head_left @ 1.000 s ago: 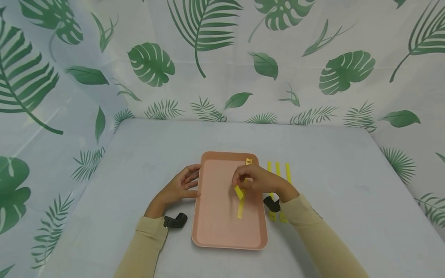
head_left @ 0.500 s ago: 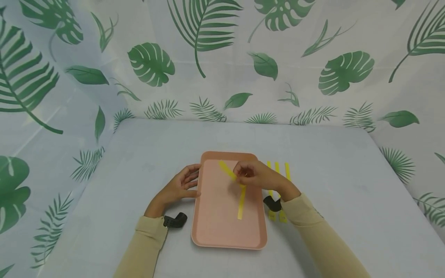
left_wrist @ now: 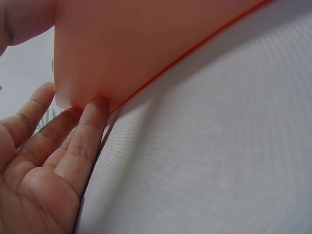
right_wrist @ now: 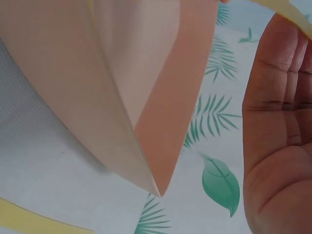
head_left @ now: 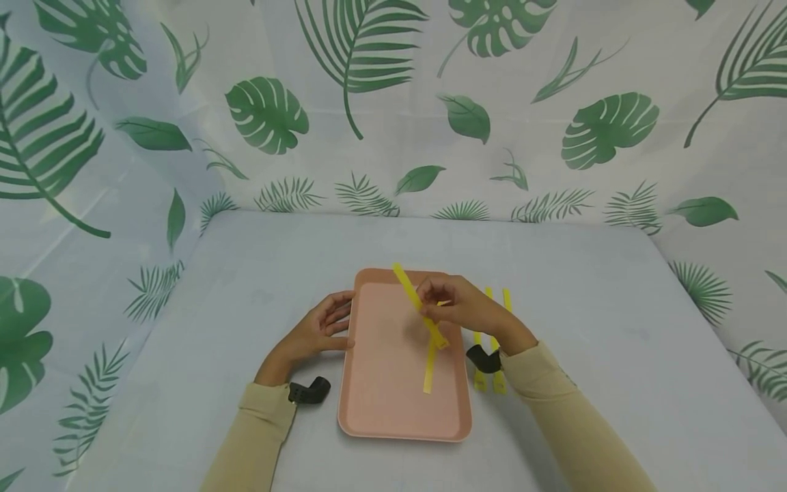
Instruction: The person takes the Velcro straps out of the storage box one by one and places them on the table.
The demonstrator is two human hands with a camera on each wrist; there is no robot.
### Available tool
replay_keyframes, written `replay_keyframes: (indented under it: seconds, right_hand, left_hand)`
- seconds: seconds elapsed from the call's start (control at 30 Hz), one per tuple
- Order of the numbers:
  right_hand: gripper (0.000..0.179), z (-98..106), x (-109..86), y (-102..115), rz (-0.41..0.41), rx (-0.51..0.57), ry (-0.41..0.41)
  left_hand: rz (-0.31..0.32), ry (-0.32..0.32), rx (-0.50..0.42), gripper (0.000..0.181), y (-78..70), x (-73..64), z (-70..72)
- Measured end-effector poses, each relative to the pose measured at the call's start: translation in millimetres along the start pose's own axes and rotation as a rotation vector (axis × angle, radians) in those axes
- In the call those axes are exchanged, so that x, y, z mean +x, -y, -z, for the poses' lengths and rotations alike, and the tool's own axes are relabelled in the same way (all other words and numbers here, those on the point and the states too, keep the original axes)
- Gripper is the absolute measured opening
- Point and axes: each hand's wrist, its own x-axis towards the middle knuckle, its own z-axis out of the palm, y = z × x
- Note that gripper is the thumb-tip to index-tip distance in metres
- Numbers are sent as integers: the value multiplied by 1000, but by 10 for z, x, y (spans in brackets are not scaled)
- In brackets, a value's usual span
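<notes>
My right hand point(head_left: 464, 307) is above the right side of a pink tray point(head_left: 384, 403) and pinches a yellow strip point(head_left: 407, 283) between thumb and fingertips. The strip slants from upper left down to a wider tab end at lower right. Part of it shows over my palm in the right wrist view. Beneath it, a second yellow strip point(head_left: 429, 376) lies lengthwise in the tray, its upper part partly covered. At the tray's left edge, my left hand point(head_left: 310, 335) touches the rim with thumb and fingertips spread apart. The left wrist view shows these fingertips against the tray's outer wall point(left_wrist: 131, 48).
Several more yellow strips point(head_left: 507, 298) lie side by side on the pale tablecloth point(head_left: 584, 307) right of the tray, partly hidden by my right forearm. A black wrist device point(head_left: 310, 391) is on each cuff. A leaf-print curtain point(head_left: 393, 109) surrounds the table.
The pinched strip has turned from pointing down toward the tray's front to slanting up and left, with its tab end now showing. My right hand shifted slightly right. The left hand stayed put.
</notes>
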Motion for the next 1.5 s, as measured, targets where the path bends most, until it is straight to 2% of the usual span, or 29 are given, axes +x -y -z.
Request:
replay_keyframes:
  seconds: [0.2,0.47,0.9,1.5]
  right_hand:
    - [10,4,-26,15,-36,36,-32]
    - [12,10,-72,10,-46,100,-58]
    - [26,44,-218,-37,-105,176,-164]
    - [27,174,-529,-145,-114,250,-246]
  left_hand:
    - [-2,2,-1,95,16,7,7]
    - [7,-1,9,94,25,7,6]
    - [10,5,15,95,36,6,10]
    - [9,6,18,94,39,-5,-7]
